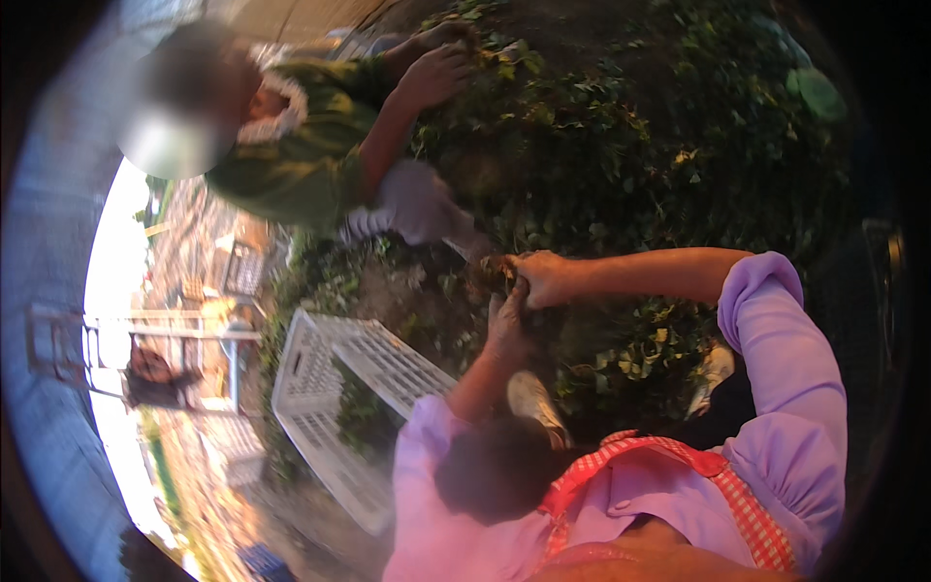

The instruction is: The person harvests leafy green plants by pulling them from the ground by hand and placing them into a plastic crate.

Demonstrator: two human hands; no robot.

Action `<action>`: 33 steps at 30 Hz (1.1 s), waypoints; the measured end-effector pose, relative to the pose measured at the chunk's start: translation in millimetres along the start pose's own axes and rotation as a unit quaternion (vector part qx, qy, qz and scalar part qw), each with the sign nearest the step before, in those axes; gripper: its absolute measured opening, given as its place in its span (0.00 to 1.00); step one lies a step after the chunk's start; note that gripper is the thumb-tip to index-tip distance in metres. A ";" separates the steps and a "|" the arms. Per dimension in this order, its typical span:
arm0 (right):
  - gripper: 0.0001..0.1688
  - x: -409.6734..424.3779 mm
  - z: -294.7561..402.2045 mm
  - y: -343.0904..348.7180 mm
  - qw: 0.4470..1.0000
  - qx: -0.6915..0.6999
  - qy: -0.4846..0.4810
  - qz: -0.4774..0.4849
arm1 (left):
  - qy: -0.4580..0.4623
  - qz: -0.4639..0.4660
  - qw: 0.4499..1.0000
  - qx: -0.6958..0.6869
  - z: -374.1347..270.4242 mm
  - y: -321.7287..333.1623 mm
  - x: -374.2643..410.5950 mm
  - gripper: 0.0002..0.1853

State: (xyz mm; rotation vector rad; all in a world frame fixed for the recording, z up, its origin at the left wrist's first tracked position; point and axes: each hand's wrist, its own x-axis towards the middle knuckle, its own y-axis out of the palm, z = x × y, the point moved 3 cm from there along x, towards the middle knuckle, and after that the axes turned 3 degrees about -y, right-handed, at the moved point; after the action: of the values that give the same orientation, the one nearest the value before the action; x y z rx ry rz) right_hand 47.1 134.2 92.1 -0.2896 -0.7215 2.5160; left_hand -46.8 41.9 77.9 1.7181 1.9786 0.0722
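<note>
Both of my hands meet in the middle of the head view, over a bed of leafy green plants. My right hand is closed around a small brownish clump of plant matter. My left hand comes up from below and grips the same clump, its fingers against those of the right. Blur and the fingers hide what the clump is made of. Close to my left forearm, a white slatted plastic crate stands tilted in view, with green leafy plants inside.
A co-worker in a green top crouches at upper left, hands among the leaves. My shoes stand amid the plants. Farther left are a dark crate, a pale crate, a blue crate and a metal frame.
</note>
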 end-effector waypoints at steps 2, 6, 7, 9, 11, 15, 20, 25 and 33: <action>0.43 -6.9 5.5 -3.5 1.000 -0.017 0.013 0.015 | -0.040 0.004 0.998 -0.047 -2.5 0.6 -4.7 0.20; 0.49 -26.3 56.2 0.7 0.996 0.062 0.037 0.059 | -0.027 0.006 0.996 -0.082 -8.3 -19.8 -28.3 0.15; 0.50 -30.1 66.5 -0.3 0.992 0.104 0.047 0.061 | -0.010 -0.019 0.998 -0.055 -25.7 -15.0 -39.7 0.14; 0.52 -24.0 64.2 12.4 0.996 0.085 -0.025 0.029 | 0.019 -0.049 0.999 -0.004 -46.5 -22.9 -50.5 0.14; 0.52 -28.5 92.9 15.3 0.989 0.128 -0.066 0.038 | 0.039 -0.071 0.995 0.050 -63.4 -56.2 -67.1 0.15; 0.55 -49.9 107.6 17.8 0.991 -0.076 -0.104 0.022 | 0.136 -0.221 0.944 0.204 -156.2 -107.9 -154.0 0.16; 0.51 -83.2 52.1 12.7 0.976 -0.215 -0.011 0.043 | 0.189 -0.281 0.905 0.259 -170.7 -220.7 -208.0 0.16; 0.48 -101.7 -3.1 16.4 0.967 -0.215 0.104 0.088 | 0.227 -0.240 0.876 0.352 -72.2 -310.2 -191.0 0.24; 0.42 -115.7 -12.1 28.4 0.933 -0.324 0.070 0.141 | 0.049 -0.253 0.586 0.768 -30.1 -413.6 -135.1 0.35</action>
State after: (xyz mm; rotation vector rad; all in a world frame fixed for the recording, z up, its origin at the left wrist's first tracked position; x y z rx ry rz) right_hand 137.9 58.2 73.8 -0.8436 -1.5321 2.3949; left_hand -426.7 -157.4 -0.8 1.5976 2.5939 -2.4153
